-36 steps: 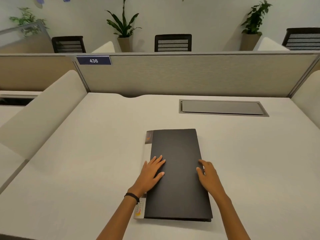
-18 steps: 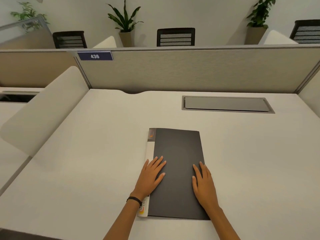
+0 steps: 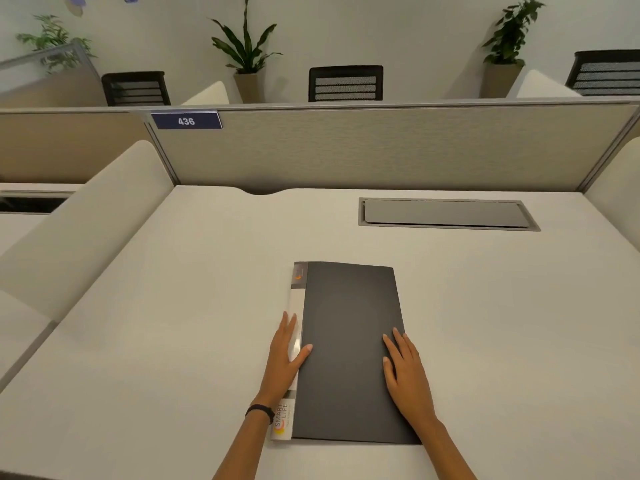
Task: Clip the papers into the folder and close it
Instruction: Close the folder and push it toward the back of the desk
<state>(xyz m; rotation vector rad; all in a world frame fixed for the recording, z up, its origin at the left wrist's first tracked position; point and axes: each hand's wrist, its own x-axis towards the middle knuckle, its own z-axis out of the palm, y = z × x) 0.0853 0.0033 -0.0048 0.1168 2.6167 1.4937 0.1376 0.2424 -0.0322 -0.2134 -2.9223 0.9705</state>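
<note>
A closed dark grey folder [image 3: 346, 341] lies flat on the white desk [image 3: 173, 341], its white labelled spine along the left side. My left hand [image 3: 285, 355] rests on that spine edge, fingers stretched along it and the thumb on the cover. My right hand [image 3: 405, 372] lies flat on the cover near the right edge, fingers apart. No papers show; whatever is inside the folder is hidden.
A grey cable hatch [image 3: 446, 214] is set in the desk at the back right. A fabric partition [image 3: 381, 150] with a "436" plate [image 3: 187, 121] closes the far side. White side panels stand left and right.
My left hand has slid off the cover leftwards onto the spine edge. My right hand stays flat near the right edge. The folder lies closed throughout.
</note>
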